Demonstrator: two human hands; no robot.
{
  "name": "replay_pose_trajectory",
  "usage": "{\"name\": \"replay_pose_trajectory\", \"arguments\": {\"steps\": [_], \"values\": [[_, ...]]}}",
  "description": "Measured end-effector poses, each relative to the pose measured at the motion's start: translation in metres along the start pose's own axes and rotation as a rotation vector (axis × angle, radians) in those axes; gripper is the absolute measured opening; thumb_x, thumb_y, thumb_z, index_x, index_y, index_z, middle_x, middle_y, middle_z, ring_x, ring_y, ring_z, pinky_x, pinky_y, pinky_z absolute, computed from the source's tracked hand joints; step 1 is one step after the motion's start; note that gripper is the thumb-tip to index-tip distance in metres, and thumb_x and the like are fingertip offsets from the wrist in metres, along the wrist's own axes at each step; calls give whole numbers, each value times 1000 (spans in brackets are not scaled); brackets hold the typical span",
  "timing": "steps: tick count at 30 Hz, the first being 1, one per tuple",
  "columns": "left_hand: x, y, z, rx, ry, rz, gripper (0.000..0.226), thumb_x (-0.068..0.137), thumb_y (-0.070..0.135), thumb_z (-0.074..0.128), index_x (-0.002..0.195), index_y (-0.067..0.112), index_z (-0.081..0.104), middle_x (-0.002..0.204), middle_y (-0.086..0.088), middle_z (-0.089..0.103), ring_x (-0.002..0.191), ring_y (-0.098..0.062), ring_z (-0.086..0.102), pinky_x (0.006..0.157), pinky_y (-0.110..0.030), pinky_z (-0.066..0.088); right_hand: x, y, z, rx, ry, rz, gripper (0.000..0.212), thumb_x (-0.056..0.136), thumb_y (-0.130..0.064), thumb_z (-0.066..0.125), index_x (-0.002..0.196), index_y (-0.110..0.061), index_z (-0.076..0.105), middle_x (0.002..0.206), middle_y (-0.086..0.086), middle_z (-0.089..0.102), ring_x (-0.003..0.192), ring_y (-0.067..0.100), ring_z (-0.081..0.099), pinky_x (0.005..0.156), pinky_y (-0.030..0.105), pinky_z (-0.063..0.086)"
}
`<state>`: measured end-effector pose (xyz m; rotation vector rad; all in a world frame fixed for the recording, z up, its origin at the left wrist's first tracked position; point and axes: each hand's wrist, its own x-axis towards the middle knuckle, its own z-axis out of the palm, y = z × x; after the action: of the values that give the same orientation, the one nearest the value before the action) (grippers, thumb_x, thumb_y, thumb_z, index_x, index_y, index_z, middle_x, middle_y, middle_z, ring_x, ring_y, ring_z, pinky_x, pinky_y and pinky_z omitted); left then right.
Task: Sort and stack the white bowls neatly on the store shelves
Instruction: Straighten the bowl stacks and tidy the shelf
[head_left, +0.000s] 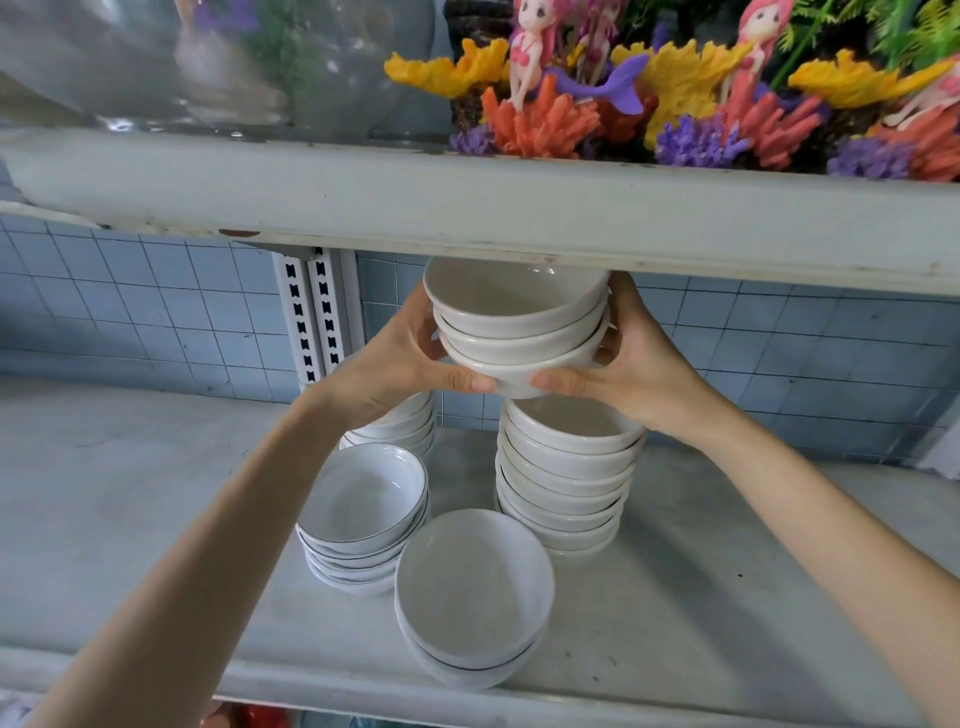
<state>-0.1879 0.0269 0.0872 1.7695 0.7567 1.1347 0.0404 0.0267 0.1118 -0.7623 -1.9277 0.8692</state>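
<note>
Three nested bowls (519, 322) are held between our two hands in the head view, clear of the shelf (130, 493) and close under the upper shelf (467, 208). Our left hand (405, 358) curls round their left side with its thumb pressed to the lowest bowl. Our right hand (634, 364) mirrors it on the right, so both hands grip the set.

Directly below, toward the shelf's back edge, stands the tall stack (566, 483) of plain bowls, not touching the held set. A shorter stack (410, 423) stands at the back edge behind our left wrist. A dark-rimmed stack (363, 519) sits just in front of it, and a low stack (472, 597) sits near the front edge.

We judge the step in hand to be adding the held three to the tall stack. The next move calls for lowering them level and centred over the top bowl. We should let go only once they seat, since that stack looks a little uneven.
</note>
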Motion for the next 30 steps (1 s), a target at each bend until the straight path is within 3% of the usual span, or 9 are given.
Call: {"name": "replay_pose_trajectory", "arguments": {"steps": [6, 10, 14, 20, 26, 30], "values": [[1, 4, -2, -2, 3, 1, 103, 60, 11, 82, 146, 22, 27, 144, -3, 46, 132, -20, 45, 99, -31, 46, 2, 2, 3, 11, 16, 27, 88, 53, -35, 86, 121, -42, 32, 130, -20, 44, 119, -4, 47, 94, 17, 46], [0, 8, -7, -15, 18, -4, 101, 58, 11, 82, 145, 22, 30, 141, -3, 49, 129, -20, 49, 94, -30, 49, 5, -2, 6, 20, 21, 28, 93, 57, -24, 87, 129, -31, 29, 127, -20, 43, 119, 0, 47, 90, 13, 47], [-4, 11, -14, -21, 48, -14, 97, 55, 13, 82, 140, 23, 37, 134, 0, 56, 122, -17, 55, 84, -27, 52, 9, -9, 13, 32, 4, 27, 91, 56, -26, 79, 130, -34, 26, 125, -24, 42, 118, -5, 44, 91, 12, 46], [-15, 10, -24, 27, 49, -28, 101, 56, 17, 83, 144, 24, 33, 139, -1, 52, 128, -20, 50, 99, -36, 48, 12, -9, 24, 32, -29, 39, 88, 55, -27, 78, 127, -35, 27, 125, -22, 45, 117, -4, 46, 95, 18, 46], [-31, 11, -33, 22, 83, -48, 109, 48, 27, 93, 141, 22, 37, 136, -2, 55, 127, -20, 52, 98, -34, 49, 13, -15, 38, 39, -63, 49, 85, 59, -20, 77, 124, -33, 25, 120, -23, 44, 110, -9, 47, 85, 9, 45], [-47, 16, -38, 0, 126, -72, 108, 42, 37, 95, 136, 26, 42, 129, 2, 60, 122, -17, 56, 89, -28, 52, 13, -22, 50, 56, -84, 52, 91, 56, -22, 77, 128, -31, 23, 123, -22, 43, 113, -7, 48, 89, 11, 45]]}}
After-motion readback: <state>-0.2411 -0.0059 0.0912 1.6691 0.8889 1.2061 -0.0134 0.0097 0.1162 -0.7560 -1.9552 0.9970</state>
